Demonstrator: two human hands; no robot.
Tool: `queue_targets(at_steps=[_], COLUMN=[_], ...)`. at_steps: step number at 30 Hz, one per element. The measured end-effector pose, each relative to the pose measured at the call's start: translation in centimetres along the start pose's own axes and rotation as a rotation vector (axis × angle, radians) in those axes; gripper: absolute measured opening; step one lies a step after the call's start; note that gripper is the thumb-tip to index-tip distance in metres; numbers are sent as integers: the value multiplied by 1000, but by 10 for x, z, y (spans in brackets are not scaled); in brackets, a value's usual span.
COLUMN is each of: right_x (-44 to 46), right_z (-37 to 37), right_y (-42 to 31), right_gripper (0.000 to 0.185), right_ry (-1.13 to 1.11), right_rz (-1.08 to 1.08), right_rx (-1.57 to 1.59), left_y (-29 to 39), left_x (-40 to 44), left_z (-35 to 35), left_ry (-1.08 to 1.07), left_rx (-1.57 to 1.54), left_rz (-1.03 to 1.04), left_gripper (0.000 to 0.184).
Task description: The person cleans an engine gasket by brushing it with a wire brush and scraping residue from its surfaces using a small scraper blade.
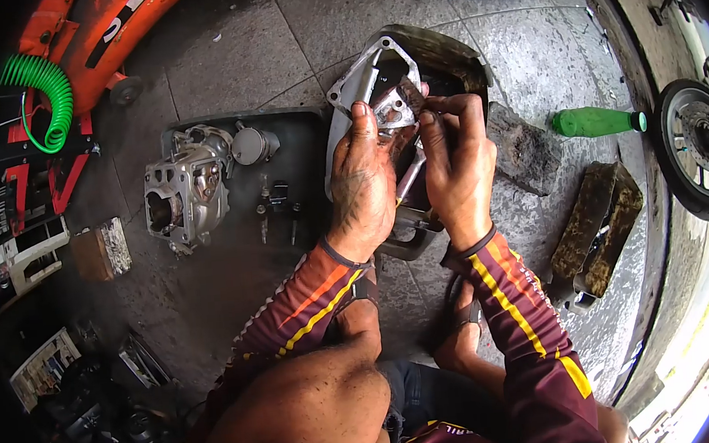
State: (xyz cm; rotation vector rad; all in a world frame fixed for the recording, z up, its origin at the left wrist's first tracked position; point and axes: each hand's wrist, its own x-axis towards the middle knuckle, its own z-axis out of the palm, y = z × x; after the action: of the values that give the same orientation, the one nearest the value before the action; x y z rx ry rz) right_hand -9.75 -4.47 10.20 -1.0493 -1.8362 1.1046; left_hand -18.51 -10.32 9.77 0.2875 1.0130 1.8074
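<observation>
My left hand [362, 189] is closed on a small silver metal engine part [397, 111] with holes in it, thumb lying along its near side. Against the part's right side, my right hand [459, 159] has its fingers pinched together. A dark, flat piece [414, 98] shows by those fingertips; I cannot make out what it is or whether the right hand grips it. Both hands are over a dark oily basin [476, 70]. A larger silver cover frame [349, 84] leans in the basin, and a thin tool with a yellowish section [410, 175] lies below the hands.
A black tray [305, 121] on the left holds an engine casing [188, 189], a piston [254, 145] and several bolts [264, 220]. Rightward are a grey lump [524, 151], a green bottle [595, 122], a grimy metal box [595, 232] and a wheel [696, 149]. Orange equipment [95, 50] stands far left.
</observation>
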Motion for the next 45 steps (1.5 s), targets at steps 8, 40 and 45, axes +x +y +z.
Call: queue_targets(at_steps=[8,40,45], right_x=[-5,-7,-7], right_z=[1,-2,-1], right_y=[-1,10,10], right_gripper=[15,17,15], right_ry=[-39,-86,-13], right_rz=[-34,-24,19], right_rx=[-33,-2,68], left_y=[1,0,-3], left_x=[1,3,3], left_z=[-1,-6,-6], left_ry=[1,20,59], left_rx=[-32,-117,-183], left_rz=[-20,-10,-25], left_gripper=[58,57,59])
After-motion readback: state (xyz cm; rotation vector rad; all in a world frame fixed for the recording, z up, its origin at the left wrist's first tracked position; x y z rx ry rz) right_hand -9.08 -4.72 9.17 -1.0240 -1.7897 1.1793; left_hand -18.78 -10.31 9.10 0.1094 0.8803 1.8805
